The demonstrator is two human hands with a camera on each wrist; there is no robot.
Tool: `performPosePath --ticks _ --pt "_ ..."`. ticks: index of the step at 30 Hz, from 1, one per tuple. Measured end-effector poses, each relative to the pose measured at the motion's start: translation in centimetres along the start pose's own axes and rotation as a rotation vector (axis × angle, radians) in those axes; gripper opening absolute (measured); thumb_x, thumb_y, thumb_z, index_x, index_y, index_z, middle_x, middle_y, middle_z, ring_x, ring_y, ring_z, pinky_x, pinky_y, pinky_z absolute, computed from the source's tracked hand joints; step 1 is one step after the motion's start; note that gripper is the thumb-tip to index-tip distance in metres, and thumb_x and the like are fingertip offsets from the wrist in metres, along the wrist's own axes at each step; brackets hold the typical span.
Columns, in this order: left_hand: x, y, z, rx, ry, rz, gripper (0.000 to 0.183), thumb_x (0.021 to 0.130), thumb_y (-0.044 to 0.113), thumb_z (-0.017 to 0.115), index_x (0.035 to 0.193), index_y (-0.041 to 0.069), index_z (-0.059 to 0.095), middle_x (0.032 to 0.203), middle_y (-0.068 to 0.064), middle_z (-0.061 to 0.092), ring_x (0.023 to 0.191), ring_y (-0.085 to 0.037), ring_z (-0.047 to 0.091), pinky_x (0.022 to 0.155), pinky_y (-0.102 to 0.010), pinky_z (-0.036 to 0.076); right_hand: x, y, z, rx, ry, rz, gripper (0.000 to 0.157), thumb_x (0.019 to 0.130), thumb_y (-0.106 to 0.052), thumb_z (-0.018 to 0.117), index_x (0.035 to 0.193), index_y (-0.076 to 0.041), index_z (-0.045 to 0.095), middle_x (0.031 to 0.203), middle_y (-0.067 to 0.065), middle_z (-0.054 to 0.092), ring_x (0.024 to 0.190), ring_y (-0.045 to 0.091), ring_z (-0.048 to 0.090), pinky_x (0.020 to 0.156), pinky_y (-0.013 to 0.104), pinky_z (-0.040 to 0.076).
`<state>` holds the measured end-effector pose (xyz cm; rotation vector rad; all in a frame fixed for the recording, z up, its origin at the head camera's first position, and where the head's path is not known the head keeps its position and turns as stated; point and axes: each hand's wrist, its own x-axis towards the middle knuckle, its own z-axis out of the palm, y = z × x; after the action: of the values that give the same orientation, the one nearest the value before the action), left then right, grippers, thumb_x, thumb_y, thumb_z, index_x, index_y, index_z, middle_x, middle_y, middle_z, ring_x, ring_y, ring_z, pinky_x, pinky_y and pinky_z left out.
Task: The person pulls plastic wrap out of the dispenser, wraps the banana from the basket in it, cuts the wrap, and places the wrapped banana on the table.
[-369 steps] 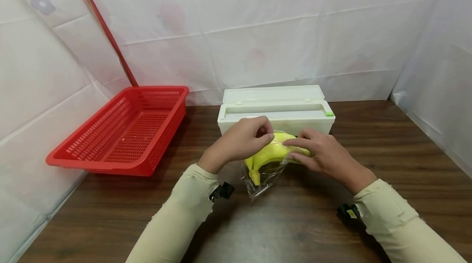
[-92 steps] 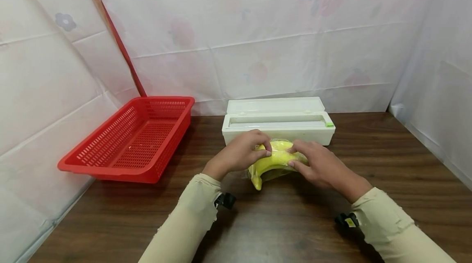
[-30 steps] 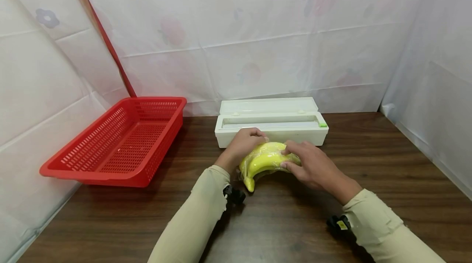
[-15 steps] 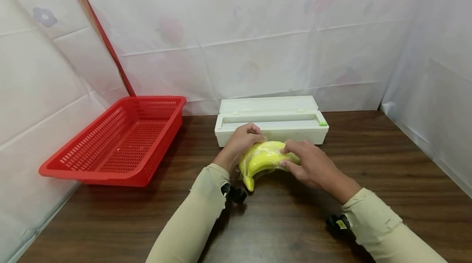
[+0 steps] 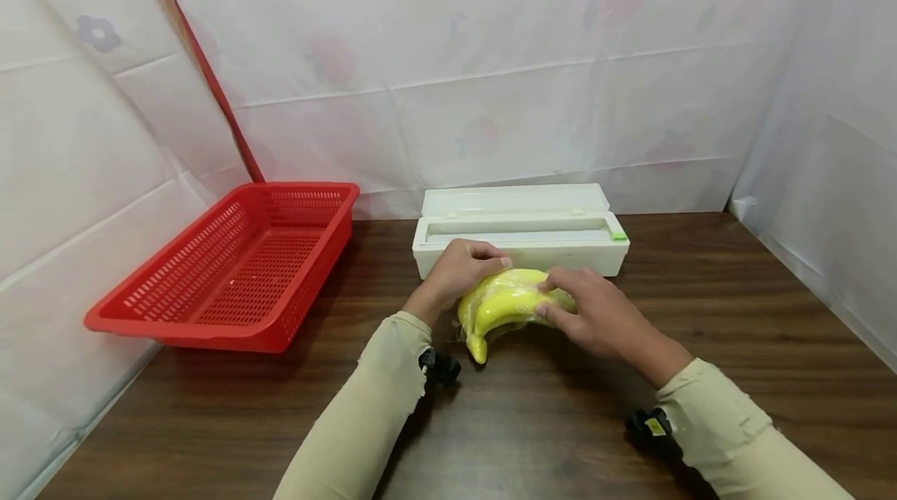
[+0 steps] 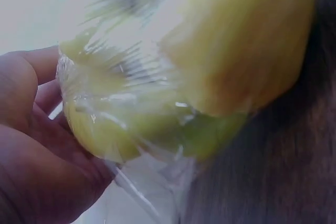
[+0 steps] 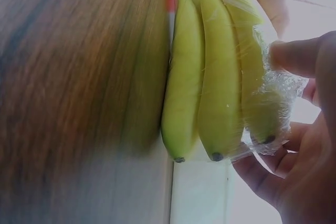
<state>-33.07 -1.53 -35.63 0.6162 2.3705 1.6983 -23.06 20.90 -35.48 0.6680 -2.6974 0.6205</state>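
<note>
A bunch of yellow bananas (image 5: 499, 307) is wrapped in clear cling film (image 6: 131, 124), stem toward the front left. My left hand (image 5: 455, 270) is at the far left side of the bunch, thumb and fingers pinching the film along its back edge. At the tip end, my right hand (image 5: 596, 311) holds the bunch, thumb on the near side and fingers on top. In the right wrist view, crumpled film bunches up beside the right hand's thumb, and the banana tips (image 7: 216, 156) show dark ends. A loose tail of film hangs below the fruit in the left wrist view.
Right behind the bananas stands a white cling film dispenser (image 5: 561, 257), lid up, a roll inside and a green slider (image 5: 619, 236) at its right end. A red plastic basket (image 5: 189, 332) stands at the left on the brown wooden table (image 5: 518, 438). Fabric walls enclose the table.
Film that hung loose in front of the stem earlier now lies snug around the bunch. My left hand has shifted from the top of the bananas to their far left side.
</note>
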Motion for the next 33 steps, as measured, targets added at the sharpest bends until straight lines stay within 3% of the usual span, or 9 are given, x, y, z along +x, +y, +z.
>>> performPosePath --ticks 7,11,14,18,22,26,33 --pt "-0.3 -0.1 -0.1 -0.030 -0.001 -0.072 0.020 0.094 0.023 0.069 0.102 0.006 0.078 0.100 -0.003 0.072 0.081 -0.016 0.064 0.068 -0.029 0.053 -0.1 0.1 0.0 0.041 -0.006 -0.006 0.011 0.099 -0.029 0.065 0.106 -0.020 0.065 0.107 -0.004 0.065 0.090 0.019 0.054 0.074 0.041 0.046" --pt "-0.5 0.1 -0.4 -0.016 -0.025 -0.010 0.024 0.097 0.024 0.066 0.109 0.006 0.075 0.100 -0.004 0.070 0.085 -0.017 0.063 0.072 -0.029 0.052 -0.1 0.0 0.0 0.067 -0.007 0.002 0.011 0.099 -0.030 0.064 0.106 -0.021 0.066 0.107 -0.004 0.066 0.093 0.019 0.056 0.077 0.043 0.046" --pt "-0.9 0.7 -0.9 0.023 -0.090 0.077 0.028 0.098 0.028 0.065 0.114 0.007 0.072 0.104 -0.003 0.069 0.092 -0.018 0.063 0.079 -0.032 0.052 -0.1 0.0 0.0 0.085 -0.002 0.005 0.011 0.100 -0.030 0.063 0.106 -0.022 0.068 0.107 -0.005 0.066 0.093 0.020 0.056 0.079 0.044 0.046" --pt "-1.8 1.7 -1.5 0.191 -0.206 0.182 0.030 0.096 0.037 0.068 0.116 0.016 0.073 0.111 0.004 0.069 0.101 -0.015 0.062 0.087 -0.034 0.051 -0.1 0.0 0.1 0.098 0.004 0.009 0.011 0.100 -0.030 0.062 0.105 -0.023 0.068 0.104 -0.006 0.066 0.092 0.019 0.056 0.078 0.044 0.046" --pt "-2.7 2.7 -1.7 0.438 -0.258 0.255 0.040 0.091 0.047 0.071 0.124 0.023 0.070 0.123 0.007 0.063 0.113 -0.011 0.057 0.095 -0.034 0.048 -0.1 0.1 0.0 0.094 0.015 0.003 0.012 0.100 -0.030 0.062 0.105 -0.022 0.069 0.104 -0.006 0.066 0.093 0.020 0.057 0.078 0.046 0.046" --pt "-3.5 3.2 -1.4 0.635 -0.277 0.313 0.054 0.088 0.047 0.074 0.135 0.022 0.064 0.138 -0.001 0.055 0.126 -0.017 0.050 0.102 -0.036 0.043 -0.1 0.0 0.0 0.079 0.031 -0.004 0.014 0.100 -0.031 0.062 0.106 -0.021 0.070 0.104 -0.005 0.067 0.094 0.021 0.060 0.077 0.048 0.048" --pt "-4.9 2.5 -0.5 0.837 -0.236 0.334 0.075 0.082 0.044 0.082 0.148 0.024 0.051 0.140 -0.004 0.052 0.123 -0.020 0.050 0.100 -0.035 0.044 0.0 0.3 0.0 0.057 0.041 -0.030 0.024 0.099 -0.033 0.064 0.115 -0.017 0.072 0.114 -0.001 0.069 0.102 0.023 0.063 0.083 0.048 0.051"
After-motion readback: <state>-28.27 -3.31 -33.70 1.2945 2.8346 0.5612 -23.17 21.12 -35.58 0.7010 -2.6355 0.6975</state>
